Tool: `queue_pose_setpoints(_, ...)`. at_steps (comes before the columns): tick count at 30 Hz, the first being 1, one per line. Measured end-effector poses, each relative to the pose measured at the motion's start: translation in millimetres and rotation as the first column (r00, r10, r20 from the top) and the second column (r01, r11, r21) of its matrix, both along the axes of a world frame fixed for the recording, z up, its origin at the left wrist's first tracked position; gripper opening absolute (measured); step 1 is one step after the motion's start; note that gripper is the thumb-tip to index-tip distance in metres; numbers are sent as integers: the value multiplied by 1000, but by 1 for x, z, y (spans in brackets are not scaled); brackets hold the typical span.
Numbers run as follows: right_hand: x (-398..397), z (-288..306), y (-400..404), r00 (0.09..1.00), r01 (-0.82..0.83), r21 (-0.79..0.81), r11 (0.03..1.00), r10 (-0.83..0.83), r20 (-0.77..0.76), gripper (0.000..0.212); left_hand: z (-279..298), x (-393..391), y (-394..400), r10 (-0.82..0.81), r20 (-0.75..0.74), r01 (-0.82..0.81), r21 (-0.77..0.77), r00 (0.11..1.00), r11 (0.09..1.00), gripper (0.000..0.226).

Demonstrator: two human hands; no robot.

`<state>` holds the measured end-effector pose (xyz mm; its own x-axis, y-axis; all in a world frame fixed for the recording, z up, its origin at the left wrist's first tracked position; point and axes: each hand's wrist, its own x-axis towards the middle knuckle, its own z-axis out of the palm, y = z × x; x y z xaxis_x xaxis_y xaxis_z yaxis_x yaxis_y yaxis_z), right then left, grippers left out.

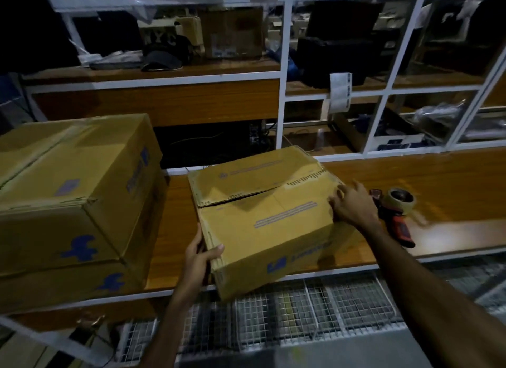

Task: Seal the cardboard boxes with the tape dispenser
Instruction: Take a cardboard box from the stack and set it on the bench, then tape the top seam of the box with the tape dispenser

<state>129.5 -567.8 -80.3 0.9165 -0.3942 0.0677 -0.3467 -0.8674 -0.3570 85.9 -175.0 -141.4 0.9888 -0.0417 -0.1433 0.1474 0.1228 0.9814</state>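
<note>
A small cardboard box with blue print lies on the wooden counter, its near corner hanging over the front edge. Its top flaps meet along a slightly gaping seam. My left hand grips the box's near left corner, thumb on top. My right hand holds the right edge of the top, fingers curled over it. A tape dispenser with a red and black handle and a roll of tan tape lies on the counter just right of my right hand, untouched.
Two large cardboard boxes are stacked on the counter's left end. White-framed shelves behind hold a dark cap, cartons and black equipment. Wire mesh racks sit below the counter's front edge.
</note>
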Motion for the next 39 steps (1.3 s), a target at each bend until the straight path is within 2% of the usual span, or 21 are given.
queue_pose_setpoints(4,-12,-7,-3,997,59,33,998,-57,-59,51,4,41,15,-52,-11,52,15,999,999,91)
queue_pose_setpoints(8,-28,-15,-1,993,119,21,993,-118,-28,53,2,72,13,-125,11,124,73,992,990,87)
queue_pose_setpoints(11,-36,-18,-8,990,137,43,990,-136,-33,53,7,84,1,-158,37,150,160,987,976,77)
queue_pose_setpoints(13,-39,-17,-16,991,133,84,988,-132,-19,53,12,89,-7,-162,53,141,279,985,950,75)
queue_pose_setpoints(15,-41,-15,-26,989,136,152,979,-143,32,51,21,92,-17,-192,101,115,509,976,853,78)
queue_pose_setpoints(16,-40,-18,-32,986,137,194,971,-152,67,51,24,95,-24,-212,120,79,668,970,740,82)
queue_pose_setpoints(18,-40,-22,-45,973,144,288,947,-188,133,60,31,96,-43,-282,139,-2,899,949,438,92)
queue_pose_setpoints(19,-39,-26,-52,962,144,344,928,-213,173,67,37,95,-56,-341,157,-44,947,927,318,92)
queue_pose_setpoints(20,-36,-34,-63,949,128,406,905,-231,215,70,39,97,-71,-409,167,-65,965,897,253,91)
queue_pose_setpoints(23,-30,-44,-85,915,89,598,797,-303,268,50,46,93,-118,-553,150,-24,973,820,228,89)
queue_pose_setpoints(26,-27,-49,-110,913,47,744,667,-330,238,54,45,89,-171,-605,85,51,978,792,204,91)
queue_pose_setpoints(28,-23,-53,-130,921,74,705,705,-319,222,35,44,87,-209,-620,56,88,976,783,199,91)
queue_pose_setpoints(30,-18,-60,-155,932,178,527,831,-314,180,27,42,85,-245,-630,34,108,977,776,185,92)
queue_pose_setpoints(32,-12,-69,-181,956,238,346,908,-282,84,30,39,86,-280,-643,16,116,980,766,162,93)
queue_pose_setpoints(34,-4,-78,-207,971,239,243,940,-233,-54,37,38,88,-311,-659,1,127,981,752,146,94)
queue_pose_setpoints(37,4,-88,-227,976,137,197,971,-99,-193,46,36,91,-342,-653,-13,123,985,757,123,95)
queue_pose_setpoints(39,12,-98,-235,973,76,236,969,-20,-231,51,34,93,-355,-640,-6,110,986,768,123,94)
